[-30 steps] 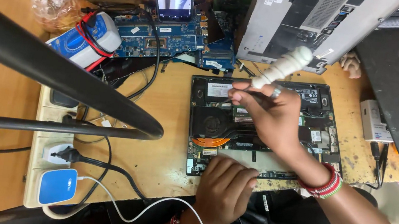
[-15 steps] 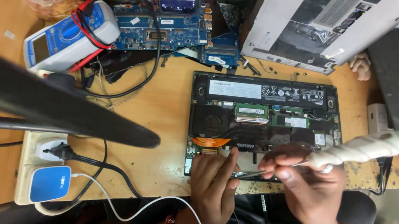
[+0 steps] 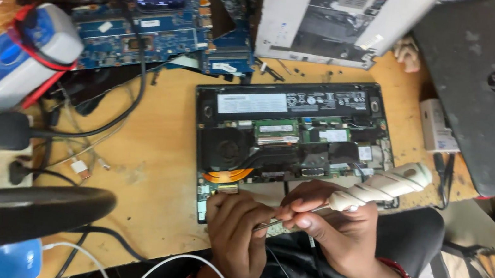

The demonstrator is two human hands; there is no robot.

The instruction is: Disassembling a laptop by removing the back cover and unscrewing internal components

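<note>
Laptop (image 3: 299,133): open shell, boards and fan inside.
Screwdriver (image 3: 375,187): tip towards lower left, handle upper right.
Right hand (image 3: 338,227): closed around screwdriver.
Left hand (image 3: 238,233): curled, seemingly pinching the tip.

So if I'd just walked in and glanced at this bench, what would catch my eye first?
Probably the opened laptop at the middle of the wooden table, its insides bare. Both hands meet at its near edge: the right hand holds a white-handled screwdriver, and the left hand steadies its tip. At far left lies a blue and white meter with red leads.
</note>
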